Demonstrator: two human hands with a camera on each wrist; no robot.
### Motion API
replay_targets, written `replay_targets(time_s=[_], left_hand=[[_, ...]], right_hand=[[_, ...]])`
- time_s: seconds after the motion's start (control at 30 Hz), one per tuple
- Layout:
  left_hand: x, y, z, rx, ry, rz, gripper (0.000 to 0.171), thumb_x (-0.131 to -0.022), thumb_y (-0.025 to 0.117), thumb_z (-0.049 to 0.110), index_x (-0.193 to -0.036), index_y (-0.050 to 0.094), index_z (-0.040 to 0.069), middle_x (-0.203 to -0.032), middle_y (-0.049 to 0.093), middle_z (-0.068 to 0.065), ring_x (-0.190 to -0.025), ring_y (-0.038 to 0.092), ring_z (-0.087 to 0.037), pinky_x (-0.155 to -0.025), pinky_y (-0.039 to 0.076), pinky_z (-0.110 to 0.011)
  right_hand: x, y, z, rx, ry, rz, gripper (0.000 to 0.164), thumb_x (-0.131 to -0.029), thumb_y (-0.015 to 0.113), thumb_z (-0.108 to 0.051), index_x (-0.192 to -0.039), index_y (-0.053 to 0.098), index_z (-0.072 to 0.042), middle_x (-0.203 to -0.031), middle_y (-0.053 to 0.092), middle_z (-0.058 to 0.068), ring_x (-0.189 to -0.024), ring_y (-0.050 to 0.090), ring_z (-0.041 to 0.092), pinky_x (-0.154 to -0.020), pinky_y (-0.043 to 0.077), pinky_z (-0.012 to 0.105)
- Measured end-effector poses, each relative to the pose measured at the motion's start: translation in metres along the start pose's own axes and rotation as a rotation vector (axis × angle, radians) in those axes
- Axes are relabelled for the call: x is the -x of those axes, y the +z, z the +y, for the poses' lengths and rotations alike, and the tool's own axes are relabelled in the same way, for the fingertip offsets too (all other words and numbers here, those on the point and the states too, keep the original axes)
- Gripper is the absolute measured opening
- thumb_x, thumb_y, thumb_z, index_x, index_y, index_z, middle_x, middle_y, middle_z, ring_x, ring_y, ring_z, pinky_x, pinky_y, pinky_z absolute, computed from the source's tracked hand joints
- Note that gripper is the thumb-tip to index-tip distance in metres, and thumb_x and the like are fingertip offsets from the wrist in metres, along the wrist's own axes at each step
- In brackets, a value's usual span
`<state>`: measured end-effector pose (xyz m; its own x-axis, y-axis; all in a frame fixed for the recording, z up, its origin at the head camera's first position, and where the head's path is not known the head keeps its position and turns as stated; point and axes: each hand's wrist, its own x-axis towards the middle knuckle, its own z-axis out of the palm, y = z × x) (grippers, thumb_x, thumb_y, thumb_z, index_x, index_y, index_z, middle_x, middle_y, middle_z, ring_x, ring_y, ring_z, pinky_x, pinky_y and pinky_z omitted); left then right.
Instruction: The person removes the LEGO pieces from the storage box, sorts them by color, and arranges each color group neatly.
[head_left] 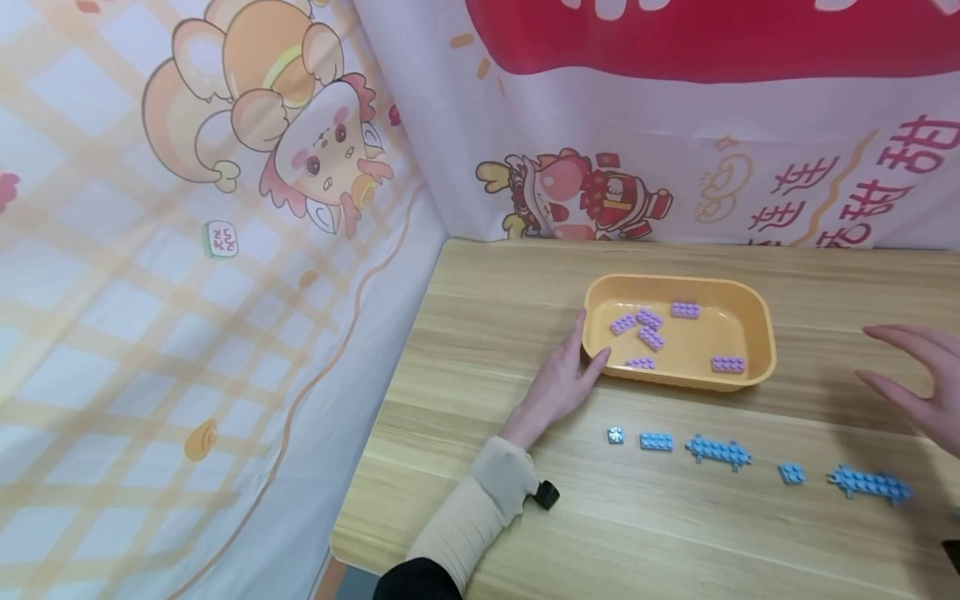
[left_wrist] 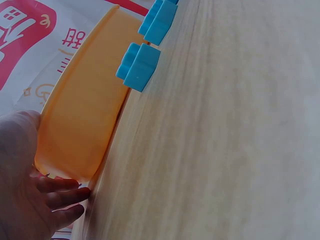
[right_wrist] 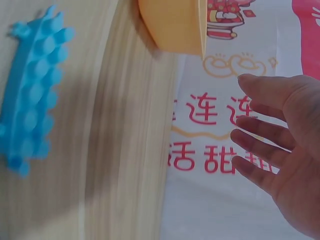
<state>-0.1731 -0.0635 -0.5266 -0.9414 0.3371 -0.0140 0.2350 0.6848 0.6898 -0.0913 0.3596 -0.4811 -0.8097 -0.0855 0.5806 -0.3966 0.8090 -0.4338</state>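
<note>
A yellow-orange plastic bin (head_left: 678, 379) stands on the table, with several purple toy bricks (head_left: 686, 310) lying loose inside. My left hand (head_left: 557, 379) is at the bin's left end, thumb by the near corner and fingers along the left side. In the left wrist view, those fingers (left_wrist: 62, 200) look fairly straight beside the bin wall (left_wrist: 82, 110). Over the right of the table, my right hand (head_left: 918, 375) is apart from the bin, holding nothing. Its thumb and fingers are spread in the right wrist view.
In front of the bin lies a row of blue pieces: a small square brick (head_left: 616, 435), a longer brick (head_left: 657, 442), a piece with side knobs (head_left: 718, 451), another small brick (head_left: 792, 473) and a second knobbed piece (head_left: 870, 483). Printed cloth (head_left: 450, 150) hangs behind the wooden table (head_left: 480, 292).
</note>
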Motion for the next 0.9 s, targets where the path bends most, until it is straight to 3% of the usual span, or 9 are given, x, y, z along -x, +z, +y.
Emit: replay_targets(time_s=[0.07, 0.17, 0.2, 0.27, 0.43, 0.63, 0.8, 0.9], left_hand=[[0.0, 0.0, 0.0, 0.0, -0.002, 0.001, 0.085, -0.115, 0.044, 0.06, -0.179, 0.004, 0.021, -0.184, 0.023, -0.005, -0.168, 0.035, -0.027, -0.139, 0.031, -0.042], [-0.001, 0.0, 0.0, -0.005, -0.004, 0.003, 0.085, -0.115, 0.044, 0.061, -0.179, 0.003, 0.022, -0.184, 0.023, -0.005, -0.168, 0.034, -0.027, -0.139, 0.031, -0.042], [-0.001, 0.001, 0.0, -0.006, -0.005, 0.002, 0.085, -0.114, 0.043, 0.061, -0.179, 0.003, 0.022, -0.184, 0.023, -0.005, -0.168, 0.035, -0.027, -0.139, 0.031, -0.042], [-0.001, 0.001, 0.0, -0.007, -0.003, 0.003, 0.086, -0.114, 0.044, 0.061, -0.179, 0.003, 0.022, -0.184, 0.023, -0.005, -0.168, 0.035, -0.026, -0.139, 0.031, -0.042], [0.0, 0.0, 0.0, -0.001, 0.002, 0.003, 0.085, -0.115, 0.044, 0.06, -0.179, 0.002, 0.024, -0.184, 0.022, -0.004, -0.168, 0.035, -0.026, -0.139, 0.032, -0.041], [0.0, 0.001, -0.001, 0.001, 0.004, -0.002, 0.085, -0.115, 0.043, 0.06, -0.179, 0.001, 0.024, -0.184, 0.022, -0.004, -0.168, 0.034, -0.026, -0.14, 0.031, -0.041], [0.001, 0.0, 0.0, 0.002, 0.009, 0.0, 0.085, -0.115, 0.044, 0.058, -0.179, 0.003, 0.021, -0.184, 0.022, -0.004, -0.168, 0.035, -0.026, -0.14, 0.031, -0.041], [0.001, -0.001, 0.001, 0.004, 0.009, 0.001, 0.085, -0.115, 0.045, 0.057, -0.179, 0.003, 0.02, -0.184, 0.023, -0.005, -0.168, 0.035, -0.027, -0.14, 0.031, -0.041]], right_hand=[[-0.007, 0.002, -0.005, 0.028, -0.001, -0.022, 0.085, -0.11, 0.048, -0.065, -0.133, 0.065, 0.016, -0.122, 0.065, 0.046, -0.144, 0.056, 0.002, -0.127, 0.02, 0.004], [-0.017, 0.005, -0.017, 0.099, 0.051, -0.104, 0.071, -0.114, 0.052, -0.052, -0.138, 0.062, 0.013, -0.131, 0.062, 0.044, -0.13, 0.06, 0.051, -0.137, 0.039, 0.043], [-0.021, 0.007, -0.021, 0.126, 0.072, -0.143, 0.064, -0.115, 0.055, -0.046, -0.14, 0.061, 0.013, -0.134, 0.061, 0.044, -0.122, 0.055, 0.062, -0.132, 0.042, 0.058], [-0.029, 0.008, -0.028, 0.152, 0.11, -0.222, 0.052, -0.112, 0.067, -0.028, -0.143, 0.059, 0.012, -0.138, 0.058, 0.044, -0.126, 0.052, 0.064, -0.114, 0.042, 0.081], [-0.049, 0.016, -0.04, 0.15, 0.135, -0.358, 0.065, -0.091, 0.088, -0.005, -0.147, 0.057, 0.01, -0.146, 0.056, 0.043, -0.132, 0.05, 0.065, -0.11, 0.043, 0.085], [-0.061, 0.025, -0.046, 0.127, 0.13, -0.433, 0.074, -0.086, 0.093, -0.008, -0.148, 0.057, 0.008, -0.149, 0.054, 0.043, -0.134, 0.049, 0.066, -0.109, 0.041, 0.088], [-0.067, 0.037, -0.052, 0.133, 0.07, -0.491, 0.063, -0.082, 0.096, -0.009, -0.134, 0.067, 0.012, -0.134, 0.065, 0.043, -0.123, 0.06, 0.063, -0.101, 0.051, 0.083], [-0.073, 0.045, -0.055, 0.129, 0.066, -0.579, 0.055, -0.085, 0.095, -0.01, -0.128, 0.07, 0.012, -0.129, 0.069, 0.041, -0.119, 0.065, 0.06, -0.1, 0.054, 0.079]])
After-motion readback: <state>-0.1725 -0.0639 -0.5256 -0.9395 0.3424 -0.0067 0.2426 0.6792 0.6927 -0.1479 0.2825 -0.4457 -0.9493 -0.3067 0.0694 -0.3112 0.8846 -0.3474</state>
